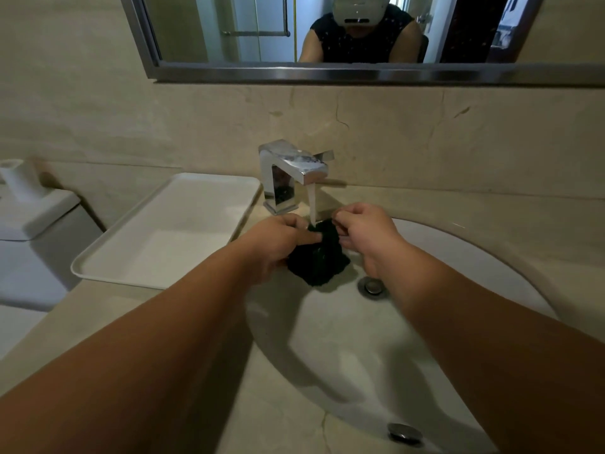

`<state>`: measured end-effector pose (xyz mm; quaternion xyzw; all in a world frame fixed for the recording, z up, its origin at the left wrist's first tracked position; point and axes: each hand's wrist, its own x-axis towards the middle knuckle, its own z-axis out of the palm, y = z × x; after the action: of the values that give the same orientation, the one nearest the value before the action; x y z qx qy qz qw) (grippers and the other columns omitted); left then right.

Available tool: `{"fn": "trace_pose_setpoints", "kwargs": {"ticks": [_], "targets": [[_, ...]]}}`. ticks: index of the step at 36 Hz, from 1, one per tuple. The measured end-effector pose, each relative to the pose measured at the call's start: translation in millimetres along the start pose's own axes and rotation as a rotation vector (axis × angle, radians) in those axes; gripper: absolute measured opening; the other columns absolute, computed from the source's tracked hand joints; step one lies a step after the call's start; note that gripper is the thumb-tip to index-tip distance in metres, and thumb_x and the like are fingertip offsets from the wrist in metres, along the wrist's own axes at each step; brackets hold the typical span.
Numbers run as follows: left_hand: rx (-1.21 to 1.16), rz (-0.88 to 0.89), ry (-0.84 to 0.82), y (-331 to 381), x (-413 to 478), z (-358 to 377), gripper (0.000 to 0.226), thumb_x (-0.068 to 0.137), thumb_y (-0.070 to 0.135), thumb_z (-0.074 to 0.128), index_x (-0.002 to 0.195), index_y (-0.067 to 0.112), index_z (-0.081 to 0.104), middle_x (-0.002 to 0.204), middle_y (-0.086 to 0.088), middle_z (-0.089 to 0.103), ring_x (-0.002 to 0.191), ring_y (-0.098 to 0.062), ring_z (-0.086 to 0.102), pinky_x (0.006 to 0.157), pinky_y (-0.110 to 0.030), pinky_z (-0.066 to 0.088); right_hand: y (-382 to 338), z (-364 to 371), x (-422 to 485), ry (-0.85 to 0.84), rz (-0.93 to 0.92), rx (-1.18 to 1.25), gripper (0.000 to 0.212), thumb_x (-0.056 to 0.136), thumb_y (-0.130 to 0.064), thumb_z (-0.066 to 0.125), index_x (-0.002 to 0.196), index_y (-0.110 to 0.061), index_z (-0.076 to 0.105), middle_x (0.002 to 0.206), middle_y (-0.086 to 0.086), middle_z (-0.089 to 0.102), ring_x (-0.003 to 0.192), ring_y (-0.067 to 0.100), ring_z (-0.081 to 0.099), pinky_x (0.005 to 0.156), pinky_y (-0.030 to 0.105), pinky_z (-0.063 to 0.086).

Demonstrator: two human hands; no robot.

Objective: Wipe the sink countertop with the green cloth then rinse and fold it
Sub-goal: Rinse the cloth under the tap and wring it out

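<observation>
The green cloth [319,258] is bunched into a dark wet lump over the sink basin [458,290]. Water runs from the chrome faucet [291,172] straight onto its top. My left hand [278,244] grips the cloth from the left, thumb pressed on it. From the right, my right hand [363,234] pinches the cloth's upper edge with the fingertips. Both forearms reach in from the bottom of the view. The beige stone countertop [163,322] surrounds the basin.
A white rectangular tray [157,276] lies on the counter left of the faucet. A white toilet tank [39,231] stands at far left. The drain [371,286] sits behind the cloth, an overflow cap [404,432] near the front rim. A mirror [327,34] hangs above.
</observation>
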<state>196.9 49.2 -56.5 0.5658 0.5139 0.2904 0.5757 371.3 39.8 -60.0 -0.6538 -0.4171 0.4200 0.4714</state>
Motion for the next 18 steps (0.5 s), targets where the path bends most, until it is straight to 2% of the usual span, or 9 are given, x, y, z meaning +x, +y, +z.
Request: {"fn": "trace_pose_setpoints", "kwargs": {"ticks": [1, 2, 3, 5, 8, 11, 14, 16, 18], "targets": [[-0.014, 0.011, 0.018, -1.1, 2.0, 0.0, 0.014, 0.092, 0.013, 0.078, 0.084, 0.017, 0.066, 0.091, -0.011, 0.076, 0.092, -0.031, 0.074, 0.076, -0.039, 0.06, -1.9, -1.1, 0.2, -0.014, 0.003, -0.002, 0.006, 0.096, -0.018, 0.065, 0.096, -0.018, 0.071, 0.094, 0.011, 0.071, 0.094, 0.028, 0.069, 0.091, 0.049, 0.062], [-0.026, 0.029, 0.039, -0.7, 2.6, 0.5, 0.016, 0.092, 0.012, 0.077, 0.082, 0.017, 0.065, 0.089, -0.01, 0.075, 0.09, -0.029, 0.072, 0.073, -0.036, 0.058, -3.8, -1.9, -0.1, -0.029, 0.003, -0.022, 0.007, 0.096, -0.018, 0.065, 0.096, -0.019, 0.071, 0.092, 0.011, 0.069, 0.09, 0.026, 0.066, 0.084, 0.046, 0.062], [-0.038, 0.05, 0.06, -0.5, 3.9, 1.2, 0.016, 0.092, 0.013, 0.077, 0.082, 0.017, 0.065, 0.089, -0.011, 0.073, 0.089, -0.028, 0.07, 0.074, -0.035, 0.056, -4.9, -1.9, -0.9, -0.046, -0.006, -0.041, 0.008, 0.096, -0.017, 0.064, 0.096, -0.019, 0.072, 0.091, 0.009, 0.068, 0.087, 0.025, 0.063, 0.075, 0.041, 0.057], [-0.063, 0.104, 0.095, 4.3, 3.5, 2.4, 0.01, 0.088, 0.019, 0.078, 0.085, 0.02, 0.069, 0.091, -0.012, 0.071, 0.088, -0.027, 0.066, 0.079, -0.038, 0.053, -6.0, -1.8, -4.1, -0.094, -0.022, -0.058, 0.017, 0.091, -0.014, 0.064, 0.103, -0.021, 0.074, 0.091, 0.005, 0.068, 0.087, 0.024, 0.062, 0.071, 0.035, 0.048], [-0.096, 0.174, 0.132, 13.0, 6.2, 2.4, 0.012, 0.089, 0.025, 0.078, 0.081, 0.029, 0.07, 0.084, -0.005, 0.071, 0.079, -0.022, 0.064, 0.074, -0.039, 0.05, -7.3, -2.1, -11.7, -0.216, -0.009, -0.064, 0.031, 0.087, -0.013, 0.065, 0.113, -0.023, 0.077, 0.099, 0.008, 0.073, 0.092, 0.026, 0.068, 0.074, 0.035, 0.053], [-0.261, 0.216, 0.114, 24.8, 6.0, 5.5, 0.009, 0.099, 0.011, 0.07, 0.107, 0.012, 0.067, 0.089, -0.007, 0.074, 0.079, -0.023, 0.072, 0.073, -0.041, 0.06, -7.4, -0.4, -16.9, -0.324, -0.018, -0.089, 0.016, 0.08, -0.024, 0.074, 0.095, -0.024, 0.081, 0.095, 0.013, 0.077, 0.095, 0.035, 0.073, 0.089, 0.049, 0.061], [-0.334, 0.249, 0.141, 32.8, 3.7, 8.9, 0.023, 0.101, 0.005, 0.065, 0.123, 0.0, 0.064, 0.102, -0.015, 0.071, 0.086, -0.029, 0.071, 0.072, -0.041, 0.062, -6.8, 2.7, -15.9, -0.259, -0.129, -0.166, 0.014, 0.084, -0.034, 0.075, 0.095, -0.026, 0.08, 0.092, 0.01, 0.077, 0.095, 0.035, 0.074, 0.093, 0.056, 0.06], [-0.367, 0.248, 0.184, 32.2, 4.9, 9.0, 0.018, 0.1, 0.003, 0.063, 0.118, 0.003, 0.065, 0.1, -0.018, 0.073, 0.085, -0.03, 0.071, 0.073, -0.042, 0.063, -10.7, 1.9, -16.6, -0.186, -0.202, -0.202, 0.014, 0.092, -0.037, 0.072, 0.097, -0.026, 0.08, 0.088, 0.007, 0.075, 0.091, 0.032, 0.072, 0.086, 0.049, 0.059], [-0.406, 0.251, 0.215, 31.0, 4.3, 9.7, 0.016, 0.102, 0.005, 0.064, 0.117, 0.004, 0.068, 0.094, -0.016, 0.076, 0.078, -0.027, 0.072, 0.07, -0.04, 0.063, -16.1, -2.0, -16.3, -0.138, -0.269, -0.28, 0.015, 0.097, -0.037, 0.068, 0.094, -0.028, 0.08, 0.083, 0.004, 0.074, 0.083, 0.028, 0.07, 0.072, 0.04, 0.054]]}}
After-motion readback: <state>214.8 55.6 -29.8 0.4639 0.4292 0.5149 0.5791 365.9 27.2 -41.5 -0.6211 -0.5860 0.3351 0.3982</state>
